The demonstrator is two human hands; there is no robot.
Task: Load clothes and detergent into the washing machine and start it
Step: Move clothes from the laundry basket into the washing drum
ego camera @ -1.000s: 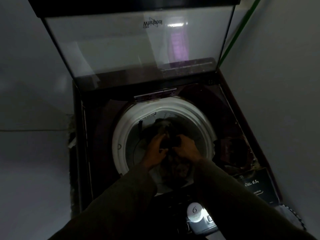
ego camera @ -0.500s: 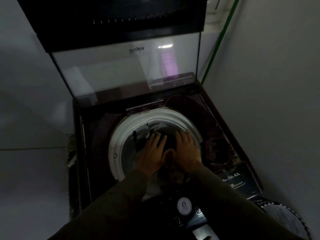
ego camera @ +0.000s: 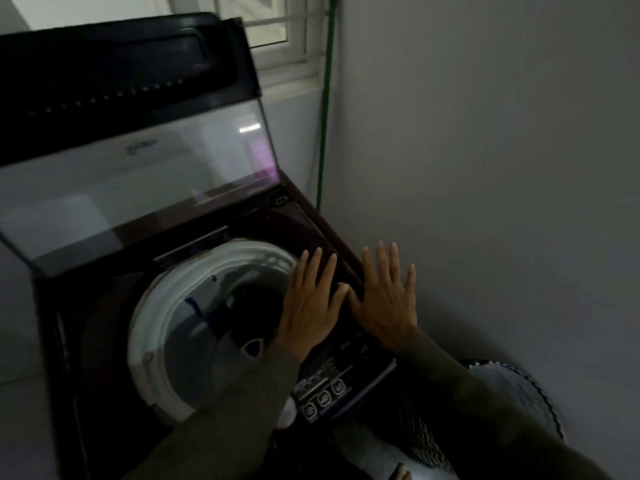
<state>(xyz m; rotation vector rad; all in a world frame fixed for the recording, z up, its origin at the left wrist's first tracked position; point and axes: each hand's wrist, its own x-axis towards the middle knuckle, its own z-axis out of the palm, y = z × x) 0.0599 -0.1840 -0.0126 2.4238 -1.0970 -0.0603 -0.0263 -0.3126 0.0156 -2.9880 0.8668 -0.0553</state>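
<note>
Both hands were empty, fingers straight and spread. Left hand (ego camera: 311,303) was over the drum rim's (ego camera: 152,327) right edge; right hand (ego camera: 386,299) just beside it, wall side. Dark clothes (ego camera: 252,306) lay inside that rim, left of the left hand. Control panel (ego camera: 325,393) sat below the wrists; lid (ego camera: 138,188) stood raised beyond the fingertips.

The left hand (ego camera: 311,306) and right hand (ego camera: 388,306) lie side by side, fingers spread, thumbs nearly touching. The left hand is over the right side of the drum (ego camera: 156,323) rim; the right hand is over the right edge of the washer (ego camera: 263,223). Left of the left hand, clothes (ego camera: 249,306) lie in the drum. Beyond both hands the lid (ego camera: 138,188) stands raised, with a window (ego camera: 277,29) behind it. The wall (ego camera: 485,168) is just right of the right hand, and a hose (ego camera: 323,133) runs up beyond its fingertips. The control panel (ego camera: 325,389) lies between the wrists.
</note>
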